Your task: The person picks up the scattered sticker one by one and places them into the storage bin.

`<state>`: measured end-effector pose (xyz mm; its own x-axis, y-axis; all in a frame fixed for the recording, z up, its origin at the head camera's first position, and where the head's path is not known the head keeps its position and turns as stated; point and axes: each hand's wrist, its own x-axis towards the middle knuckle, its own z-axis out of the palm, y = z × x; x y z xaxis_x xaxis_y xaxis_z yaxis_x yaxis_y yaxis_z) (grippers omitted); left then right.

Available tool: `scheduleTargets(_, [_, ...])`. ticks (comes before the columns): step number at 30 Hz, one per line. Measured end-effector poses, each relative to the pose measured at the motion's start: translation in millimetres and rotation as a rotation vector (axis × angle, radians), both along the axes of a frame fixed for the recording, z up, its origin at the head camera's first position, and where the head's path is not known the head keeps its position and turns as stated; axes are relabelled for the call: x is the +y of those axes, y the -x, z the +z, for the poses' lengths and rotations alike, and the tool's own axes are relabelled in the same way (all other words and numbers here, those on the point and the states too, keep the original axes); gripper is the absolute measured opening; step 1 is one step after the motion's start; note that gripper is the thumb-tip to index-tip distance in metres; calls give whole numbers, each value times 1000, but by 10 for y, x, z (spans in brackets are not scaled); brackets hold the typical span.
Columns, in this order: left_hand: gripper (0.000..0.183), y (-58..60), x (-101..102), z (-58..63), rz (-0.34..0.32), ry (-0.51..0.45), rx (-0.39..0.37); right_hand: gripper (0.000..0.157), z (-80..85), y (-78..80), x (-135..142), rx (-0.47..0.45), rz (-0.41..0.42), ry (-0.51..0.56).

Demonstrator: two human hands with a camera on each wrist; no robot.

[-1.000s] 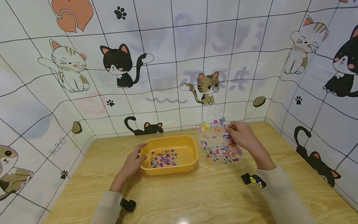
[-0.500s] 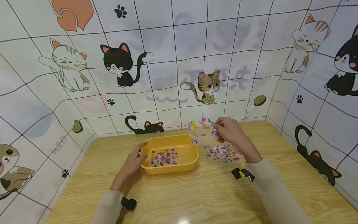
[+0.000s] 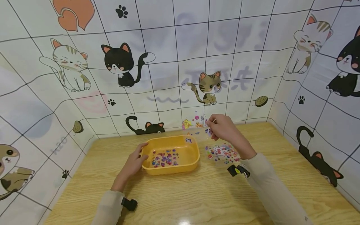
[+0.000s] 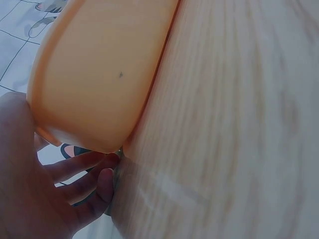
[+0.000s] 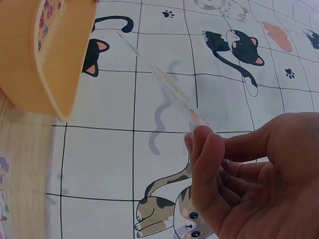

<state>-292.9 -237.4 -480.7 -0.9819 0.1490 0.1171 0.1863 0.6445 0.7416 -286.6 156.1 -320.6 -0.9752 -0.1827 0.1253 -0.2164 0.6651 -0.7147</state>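
Observation:
A yellow plastic basin (image 3: 185, 157) stands on the table, with small purple, pink and blue stickers (image 3: 165, 158) on its floor. My left hand (image 3: 132, 162) grips its left end, the thumb over the rim (image 4: 37, 117) and the other fingers outside. My right hand (image 3: 223, 126) pinches a clear sticker sheet (image 3: 186, 124) by its right edge between thumb and fingertips. Raised off the table, the sheet overlaps the basin's back right corner in the head view. It shows nearly edge-on in the right wrist view. Another clear sticker sheet (image 3: 221, 151) lies flat right of the basin.
A wooden table (image 3: 180, 193) carries everything. White grid-patterned walls (image 3: 166, 72) with printed cats rise behind the table and at both sides. A small black camera (image 3: 130, 204) sits on the left wrist, another camera (image 3: 237, 171) on the right.
My right hand has carried the clear sticker sheet leftward and slightly up, from above the flat sheet to the basin's back right corner. My left hand and the basin have hardly moved.

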Motion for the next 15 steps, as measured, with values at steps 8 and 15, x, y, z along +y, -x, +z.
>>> scheduleTargets(8, [55,-5,-9,4,3,9,-6,28,87,-15,-141,1,25,-30])
scheduleTargets(15, [55,5,-3,-3,8,5,-4,26,144,-7,-265,5,58,-53])
